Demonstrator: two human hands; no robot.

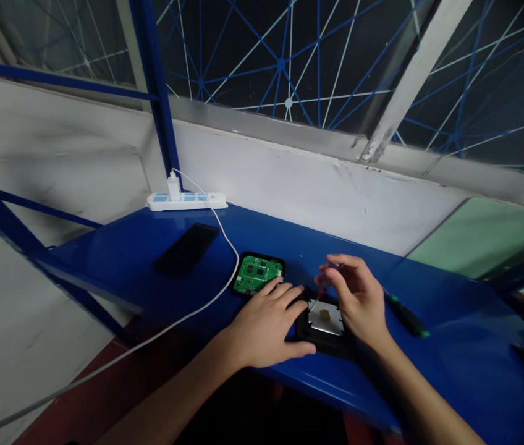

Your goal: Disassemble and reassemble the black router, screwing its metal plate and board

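Note:
My right hand [361,296] pinches a small screwdriver [322,285] with a translucent reddish handle. Its thin shaft points down at the upper left corner of a silver metal plate [329,324], which has a tan square pad [325,315] at its middle. The plate sits in a black casing half [322,343]. Fingers spread, my left hand [266,324] rests palm down at the left edge of that casing. Just beyond its fingertips lies a green circuit board [255,272] in another black casing half [281,258].
A green-and-black screwdriver [406,315] lies right of my right hand on the blue table [466,346]. To the left are a black phone [188,247] and a white cable [206,304] from a charger [173,186] in a power strip [188,201]. Blue frame posts [153,80] stand behind.

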